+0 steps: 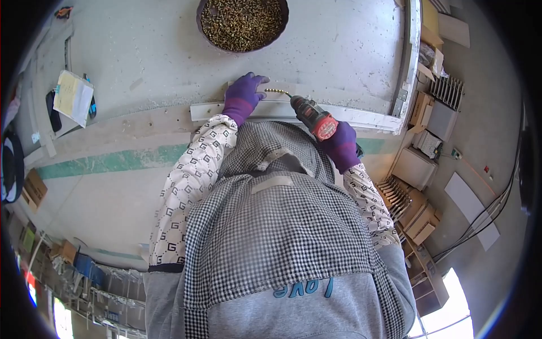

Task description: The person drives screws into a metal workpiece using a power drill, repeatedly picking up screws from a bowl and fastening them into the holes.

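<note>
My right hand (341, 142), in a purple glove, is closed around a red and black cordless drill (314, 117). A slim gold-coloured ridged bit (278, 91) sticks out of the drill's front and points left. Close to the bit's far end is my left hand (244, 97), also gloved in purple. Its index finger and thumb are spread, with the other fingers partly hidden, and I make out nothing held between them. Below both hands a white metal rail (206, 111) lies along the table's near edge. Beyond them stands a dark bowl (199, 25) full of small brass-coloured metal pieces (241, 22).
A metal frame bar (407, 68) borders the table's right side. At the left lie a paper pad (73, 96) and a dark phone-like object (53, 111). Cardboard boxes (415, 164) and stacked metal parts (447, 90) stand on the right-hand floor, near black cables (485, 212).
</note>
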Available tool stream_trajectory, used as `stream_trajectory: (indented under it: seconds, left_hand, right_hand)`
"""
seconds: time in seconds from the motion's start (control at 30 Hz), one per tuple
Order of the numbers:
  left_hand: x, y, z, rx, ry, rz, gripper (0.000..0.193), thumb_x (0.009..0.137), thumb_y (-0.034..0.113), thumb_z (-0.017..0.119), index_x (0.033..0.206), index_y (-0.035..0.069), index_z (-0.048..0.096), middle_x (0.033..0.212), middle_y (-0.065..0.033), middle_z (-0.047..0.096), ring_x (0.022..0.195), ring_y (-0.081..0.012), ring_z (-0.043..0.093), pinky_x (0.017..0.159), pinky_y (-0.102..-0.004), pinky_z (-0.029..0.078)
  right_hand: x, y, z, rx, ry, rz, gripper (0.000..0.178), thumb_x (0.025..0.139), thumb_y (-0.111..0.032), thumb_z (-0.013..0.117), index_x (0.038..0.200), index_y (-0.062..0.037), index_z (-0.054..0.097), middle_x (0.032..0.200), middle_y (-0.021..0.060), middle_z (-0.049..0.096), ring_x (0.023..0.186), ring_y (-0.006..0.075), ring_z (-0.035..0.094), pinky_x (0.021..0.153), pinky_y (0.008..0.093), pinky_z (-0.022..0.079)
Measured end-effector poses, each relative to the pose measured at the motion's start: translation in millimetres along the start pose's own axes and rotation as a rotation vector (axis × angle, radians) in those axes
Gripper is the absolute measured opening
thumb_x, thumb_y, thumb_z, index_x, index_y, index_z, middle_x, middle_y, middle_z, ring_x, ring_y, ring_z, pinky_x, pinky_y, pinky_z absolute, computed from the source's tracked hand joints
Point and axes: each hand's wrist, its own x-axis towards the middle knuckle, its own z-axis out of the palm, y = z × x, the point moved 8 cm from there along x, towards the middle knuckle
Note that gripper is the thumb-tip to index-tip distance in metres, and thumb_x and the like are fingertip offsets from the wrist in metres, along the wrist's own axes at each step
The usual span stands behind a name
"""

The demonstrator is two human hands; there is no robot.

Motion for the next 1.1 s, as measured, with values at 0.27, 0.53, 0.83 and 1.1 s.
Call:
stream_trajectory:
  seconds: [0.27,0.53,0.83,1.1]
  left_hand:
    - [2,-2,-3,-0.003,0.013,-0.001,0.041,0.074,0.017,0.076,0.113,0.022,0.064,0.108,-0.0063,0.062,0.102,-0.0266,0.061,0.087,-0.0389,0.050]
    - [0,2,-6,0.010,0.018,-0.003,0.041,0.075,0.016,0.076,0.114,0.022,0.064,0.109,-0.0061,0.062,0.104,-0.0262,0.060,0.088,-0.0387,0.050]
    - [0,-1,-3,-0.011,-0.035,-0.028,0.043,0.075,0.018,0.075,0.116,0.022,0.063,0.110,-0.0062,0.061,0.105,-0.0266,0.060,0.089,-0.0392,0.050]
    - [-8,-40,9,-1.137,-0.021,-0.151,0.033,0.091,-0.001,0.047,0.123,-0.003,0.049,0.105,-0.0137,0.060,0.093,-0.0197,0.063,0.086,-0.0299,0.052]
  right_hand:
    - [13,-19,-2,-0.160,-0.139,0.021,0.034,0.082,-0.042,0.062,0.092,-0.0100,0.068,0.077,0.0150,0.068,0.074,0.0345,0.067,0.066,0.0421,0.052]
    - [23,-17,8,-0.262,-0.143,-0.040,0.033,0.083,-0.042,0.059,0.091,-0.0107,0.067,0.078,0.0137,0.069,0.074,0.0327,0.068,0.066,0.0417,0.053]
    - [15,-16,-7,-0.231,-0.037,-0.132,0.030,0.080,-0.038,0.065,0.089,-0.0098,0.068,0.075,0.0150,0.068,0.073,0.0340,0.067,0.065,0.0414,0.053]
    - [-7,47,5,0.139,0.218,-0.058,0.032,0.067,-0.031,0.080,0.081,-0.0044,0.068,0.071,0.0172,0.067,0.070,0.0352,0.067,0.062,0.0404,0.052]
